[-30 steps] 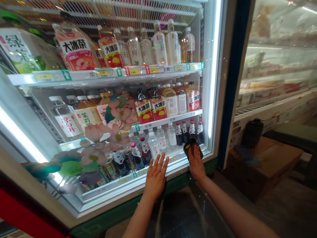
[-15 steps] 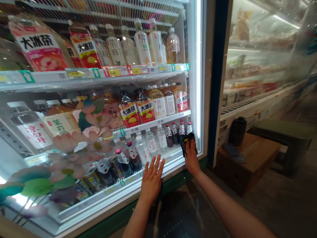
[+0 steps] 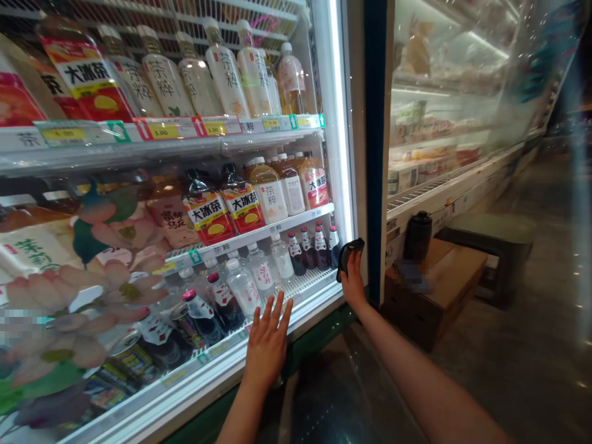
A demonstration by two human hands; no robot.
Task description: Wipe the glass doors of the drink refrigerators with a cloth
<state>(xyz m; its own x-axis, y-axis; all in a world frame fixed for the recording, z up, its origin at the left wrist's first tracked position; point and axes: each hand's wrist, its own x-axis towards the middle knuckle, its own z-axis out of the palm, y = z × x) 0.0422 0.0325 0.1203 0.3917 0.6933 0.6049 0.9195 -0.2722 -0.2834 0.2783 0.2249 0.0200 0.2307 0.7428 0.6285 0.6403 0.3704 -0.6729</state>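
A glass-fronted drinks cooler [image 3: 345, 135] takes up the left half of the view, its shelves lined with bottles. My left hand [image 3: 269, 345] is open, fingers spread, at the lower part of the glass. It holds nothing. In my right hand [image 3: 353, 285] is a black pad [image 3: 345, 259] with a small yellow mark, against the glass near the door's right edge. My fingers lie over the pad and hide part of it. Behind the glass, between my hands, stand small dark bottles with red caps [image 3: 319, 246] and clear water bottles [image 3: 263, 271].
To the right, a brown cardboard box [image 3: 444, 277] carries a black flask [image 3: 417, 236] on or beside it, next to a dark stool [image 3: 490, 246]. Beyond runs an open chiller [image 3: 444, 191] with packed goods. Flower decals [image 3: 124, 290] cover part of the glass at left.
The view has shifted to the right, so the cooler's contents sit farther left. My right hand and the black pad are slightly higher against the door's right edge. My left hand stays spread.
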